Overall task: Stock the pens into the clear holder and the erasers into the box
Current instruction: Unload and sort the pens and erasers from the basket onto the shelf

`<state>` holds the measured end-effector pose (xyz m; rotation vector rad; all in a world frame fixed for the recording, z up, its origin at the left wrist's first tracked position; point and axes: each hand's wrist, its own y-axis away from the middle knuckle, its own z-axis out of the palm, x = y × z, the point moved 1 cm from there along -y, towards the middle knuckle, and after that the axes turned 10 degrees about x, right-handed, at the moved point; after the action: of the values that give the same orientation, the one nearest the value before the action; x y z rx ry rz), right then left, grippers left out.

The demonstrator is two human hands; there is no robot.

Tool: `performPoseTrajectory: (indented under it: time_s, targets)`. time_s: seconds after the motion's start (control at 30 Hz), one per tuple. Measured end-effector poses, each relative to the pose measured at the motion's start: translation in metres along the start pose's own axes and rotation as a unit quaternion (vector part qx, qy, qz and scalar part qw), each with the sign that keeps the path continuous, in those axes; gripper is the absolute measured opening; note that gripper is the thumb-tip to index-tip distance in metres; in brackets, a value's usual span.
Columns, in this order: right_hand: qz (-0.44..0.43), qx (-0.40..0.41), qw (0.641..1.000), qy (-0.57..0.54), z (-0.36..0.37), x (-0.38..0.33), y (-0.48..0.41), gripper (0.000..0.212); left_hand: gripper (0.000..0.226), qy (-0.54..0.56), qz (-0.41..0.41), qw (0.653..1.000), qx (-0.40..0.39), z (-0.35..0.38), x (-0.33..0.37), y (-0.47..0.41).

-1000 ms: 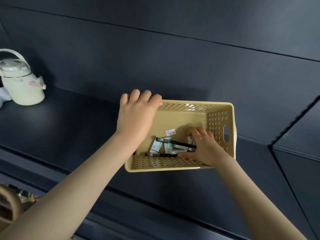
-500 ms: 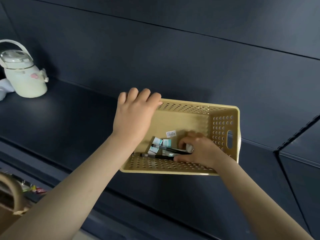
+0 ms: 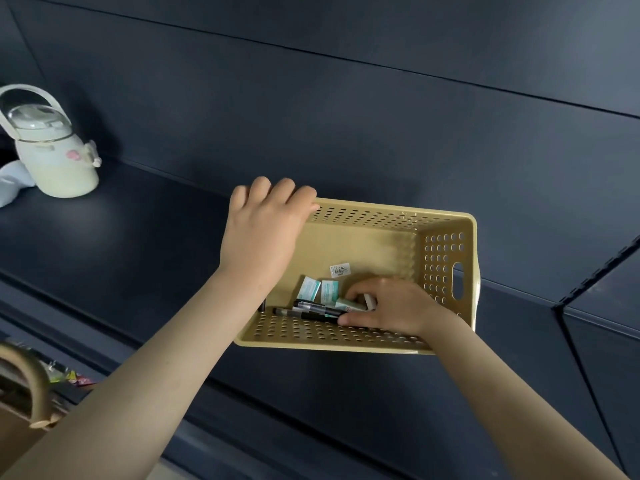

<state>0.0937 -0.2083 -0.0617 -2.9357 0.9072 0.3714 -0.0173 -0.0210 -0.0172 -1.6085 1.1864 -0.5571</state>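
Shelf [image 3: 104, 244]: dark, long, carrying everything below.

Basket [image 3: 446, 220]: yellow, perforated, standing at the shelf's front edge, right of middle. It serves as the supply bin. Its contents are bunched against the near wall, and the rest of its floor is bare apart from a sticker [image 3: 339, 270].

Left hand [image 3: 263, 230]: fingers hooked over the basket's far left corner, gripping the rim to steady it, as it was a second ago.

Right hand [image 3: 391, 306]: inside the basket. Over the last second it has slid towards the near wall. It now closes on the ends of the pens, thumb below and fingers curled above, with an eraser under the fingers. This looks like the first pick, with nothing stocked yet. I cannot tell whether anything is lifted.

Jug [image 3: 52, 161]: pale, with a handle, at the shelf's far left end. No part in the task.

Pens [image 3: 311, 308]: black, at least two, lying side by side along the near wall.

Erasers [image 3: 309, 288]: several, in green-and-white sleeves, just behind the pens.

Clear holder and box: not in view.
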Motion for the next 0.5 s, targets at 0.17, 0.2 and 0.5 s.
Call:
performPoseTrajectory:
  time_s: [0.17, 0.2, 0.5]
  targets:
    - [0.000, -0.032, 0.998, -0.051, -0.003, 0.005, -0.002, 0.047, 0.025, 0.011, 0.000, 1.000, -0.010, 0.003, -0.002, -0.003]
    - [-0.001, -0.039, 0.997, -0.064, -0.003, 0.006, -0.002, 0.045, 0.027, 0.013, 0.001, 1.000, -0.013, 0.003, -0.002, -0.003]
    - [0.009, -0.101, 0.986, -0.131, -0.007, 0.003, -0.013, 0.051, 0.030, 0.018, -0.003, 1.000, -0.023, 0.007, -0.002, -0.003]
